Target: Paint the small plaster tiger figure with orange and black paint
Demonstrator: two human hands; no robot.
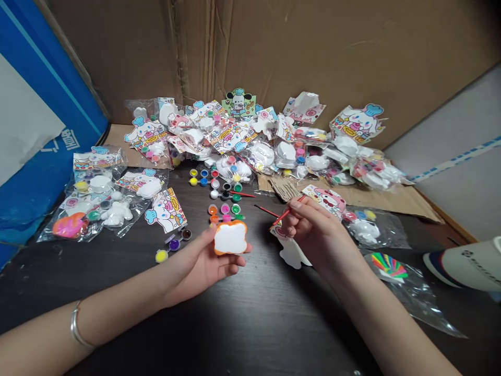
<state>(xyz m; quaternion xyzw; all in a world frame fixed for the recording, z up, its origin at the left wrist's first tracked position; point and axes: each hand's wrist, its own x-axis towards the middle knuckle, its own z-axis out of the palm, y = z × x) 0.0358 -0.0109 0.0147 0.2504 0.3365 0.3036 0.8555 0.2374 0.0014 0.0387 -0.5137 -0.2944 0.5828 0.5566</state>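
My left hand point(209, 266) holds a toast-shaped white figure point(230, 239) by its sides, its face turned up. Orange paint runs around the figure's rim, while the middle is white. Between the thumb and fingers of my right hand point(313, 224) is a thin red paintbrush point(281, 216), held apart from the figure. Just beyond the figure stand small open paint pots, among them an orange pot point(213, 210), a pink pot point(225, 209) and a green pot point(235, 209). Another brush point(266, 211) lies on the table behind my right hand, partly hidden.
Several bagged white figures with cartoon cards point(235, 137) are piled along the cardboard wall point(293, 47). More bags point(117, 209) lie at left. A yellow pot point(162, 256) is near my left forearm. At right are a rainbow-striped piece point(389, 265) and a paper cup point(465, 266).
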